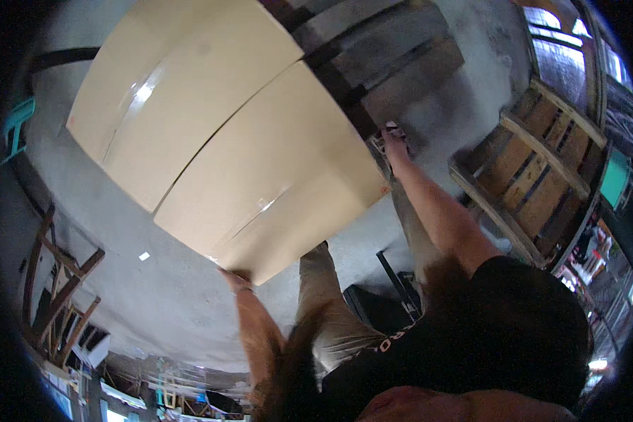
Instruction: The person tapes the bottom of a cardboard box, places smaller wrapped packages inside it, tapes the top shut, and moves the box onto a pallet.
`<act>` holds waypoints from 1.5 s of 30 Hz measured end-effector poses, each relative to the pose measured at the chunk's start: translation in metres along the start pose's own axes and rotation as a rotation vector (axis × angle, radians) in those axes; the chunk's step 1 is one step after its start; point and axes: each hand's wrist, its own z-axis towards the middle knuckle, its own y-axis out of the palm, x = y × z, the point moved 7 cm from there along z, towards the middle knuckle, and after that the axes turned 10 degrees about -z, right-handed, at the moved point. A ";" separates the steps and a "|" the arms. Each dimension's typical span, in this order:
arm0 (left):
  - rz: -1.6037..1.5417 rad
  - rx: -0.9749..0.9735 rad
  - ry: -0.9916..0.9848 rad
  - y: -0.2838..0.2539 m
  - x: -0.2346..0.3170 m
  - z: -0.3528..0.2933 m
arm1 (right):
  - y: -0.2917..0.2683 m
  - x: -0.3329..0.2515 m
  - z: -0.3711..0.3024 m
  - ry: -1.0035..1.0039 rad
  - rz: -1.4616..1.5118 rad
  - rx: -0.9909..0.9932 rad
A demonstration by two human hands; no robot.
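Note:
Two large tan cardboard boxes lie side by side in front of me, with a narrow dark gap between them. Clear tape runs along the top of the near cardboard box (274,155) and of the far cardboard box (183,77). My left hand (236,280) grips the near box at its near left corner, its fingertips partly hidden by the cardboard. At the right side of that same box, my right hand (396,146) is pressed against the edge with fingers curled. A small pale patch shows by those fingers; I cannot make out what it is.
Dark slatted boards (394,56) lie beyond the boxes on the right. A wooden pallet (541,162) leans at the right, and a wooden frame (60,281) stands at the left. A black object with a bar (373,302) sits by my legs. A white scrap (144,256) lies on the concrete floor (183,281).

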 end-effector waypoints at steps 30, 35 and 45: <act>-0.118 0.515 0.150 -0.026 -0.060 -0.023 | 0.027 0.067 -0.040 0.046 0.505 0.073; -0.261 0.371 -0.021 0.009 -0.066 -0.024 | 0.006 0.117 -0.002 0.114 0.046 0.057; 1.486 0.089 0.356 0.079 0.010 -0.107 | -0.164 0.144 -0.179 0.252 -0.340 -0.087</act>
